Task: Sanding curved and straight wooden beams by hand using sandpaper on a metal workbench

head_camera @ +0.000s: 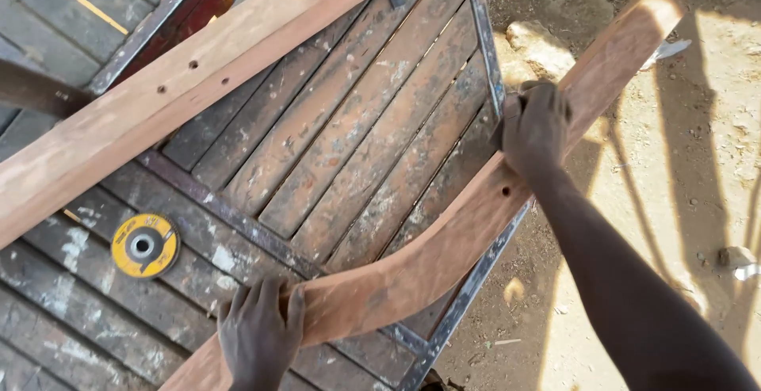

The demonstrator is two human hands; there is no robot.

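A long curved piece of reddish-brown wood (444, 240) lies across the corner of a weathered plank workbench (349, 122), its far end sticking out over the ground. My right hand (537, 125) grips this curved piece near its upper part, fingers wrapped over its edge, beside a small drilled hole. My left hand (260, 331) presses down on the lower part of the same piece, fingers curled over its top edge.
A second, straight wooden board (182, 74) with several drilled holes lies diagonally across the bench. A yellow grinding disc (144, 244) rests on the planks at left. The bench has a metal frame edge (468, 288). Sandy ground with stones (547, 19) lies to the right.
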